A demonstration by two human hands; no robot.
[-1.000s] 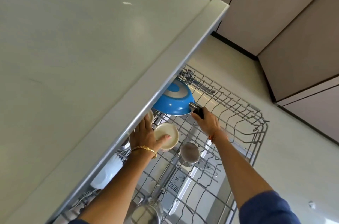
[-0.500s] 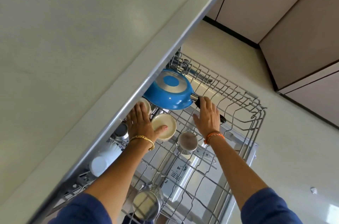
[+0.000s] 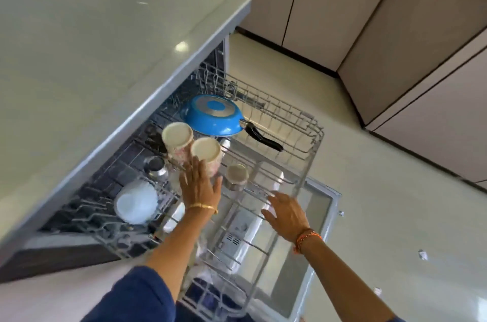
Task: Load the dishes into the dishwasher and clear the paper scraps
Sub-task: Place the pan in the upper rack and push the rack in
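The dishwasher's wire upper rack [image 3: 315, 137] is pulled out from under the counter. A blue frying pan [image 3: 213, 117] lies upside down at its far end, black handle pointing right. Two cream cups [image 3: 178, 134] [image 3: 205, 149] stand upside down in front of the pan. A small steel cup [image 3: 237, 172] sits to their right. My left hand [image 3: 200, 186] hovers with straight fingers just below the nearer cream cup, perhaps touching it. My right hand [image 3: 287, 212] is spread over the rack's middle and holds nothing.
A white bowl [image 3: 135, 204] and a steel vessel [image 3: 155, 165] sit at the rack's left side. The grey counter [image 3: 92, 45] overhangs the rack. The open dishwasher door [image 3: 324, 216] lies below. Small paper scraps [image 3: 423, 254] lie on the floor at right. Cabinets stand behind.
My right hand has let go of the pan handle and drawn back toward me. My left hand has also pulled back off the cups. More of the rack shows from under the counter.
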